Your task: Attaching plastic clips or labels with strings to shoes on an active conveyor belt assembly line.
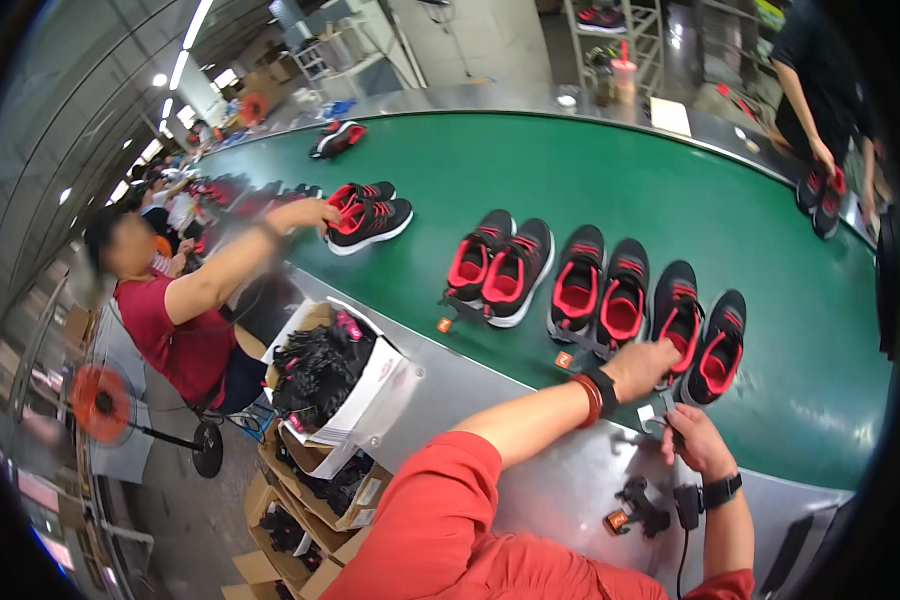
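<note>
co-worker's hand: at a black sneaker pair with red lining and white soles, on the green flat conveyor belt. white cardboard box: filled with black pieces. two matching black-and-red pairs: toes away. black plastic clip with orange tag: on the metal ledge. left hand: gripping the collar of the third pair's left sneaker. right hand: pinching a small grey piece, kind unclear.

A red top is worn with black wristbands and reddish bracelet.
</note>
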Demonstrator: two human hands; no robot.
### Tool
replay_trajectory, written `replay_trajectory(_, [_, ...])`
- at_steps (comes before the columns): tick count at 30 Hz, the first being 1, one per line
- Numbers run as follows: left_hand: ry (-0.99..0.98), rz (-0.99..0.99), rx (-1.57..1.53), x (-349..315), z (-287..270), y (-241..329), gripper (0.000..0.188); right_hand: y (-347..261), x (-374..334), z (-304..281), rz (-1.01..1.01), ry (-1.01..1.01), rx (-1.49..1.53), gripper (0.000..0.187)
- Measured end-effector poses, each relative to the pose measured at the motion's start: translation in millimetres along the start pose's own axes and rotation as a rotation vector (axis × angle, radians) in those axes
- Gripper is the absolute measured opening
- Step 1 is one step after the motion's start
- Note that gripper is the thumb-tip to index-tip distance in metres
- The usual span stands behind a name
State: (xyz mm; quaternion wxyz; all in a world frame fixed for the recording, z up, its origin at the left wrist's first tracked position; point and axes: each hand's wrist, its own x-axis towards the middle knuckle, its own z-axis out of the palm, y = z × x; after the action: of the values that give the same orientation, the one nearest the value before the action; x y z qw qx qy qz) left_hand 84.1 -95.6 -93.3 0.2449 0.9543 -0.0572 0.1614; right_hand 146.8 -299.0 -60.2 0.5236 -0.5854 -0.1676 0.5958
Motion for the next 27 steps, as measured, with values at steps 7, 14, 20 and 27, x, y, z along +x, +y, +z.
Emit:
replay_trajectory(7, [-0.199,0.11,0.12,-30.9,-29.9,12.1,0.054,-9.5,8.5,-12.2,-0.218,0.245,-0.487,0.015])
replay_trajectory(14, [-0.175,0.002,0.057,-16.3,-34.9,15.0,0.053,-24.0,-13.4,-60.8,-0.71,0.337,-1.218,0.059])
replay_trajectory(20, [-0.238,-0.286,-0.031,-31.8,-59.6,9.1,0.03,-38.9,20.2,-35.1,-0.791,0.434,-1.457,0.041])
replay_trajectory(27, [-0.332,-0.285,-0.003,-21.5,-70.6,13.7,0.038,-39.8,13.3,-29.4,-0.736,0.501,-1.604,0.042])
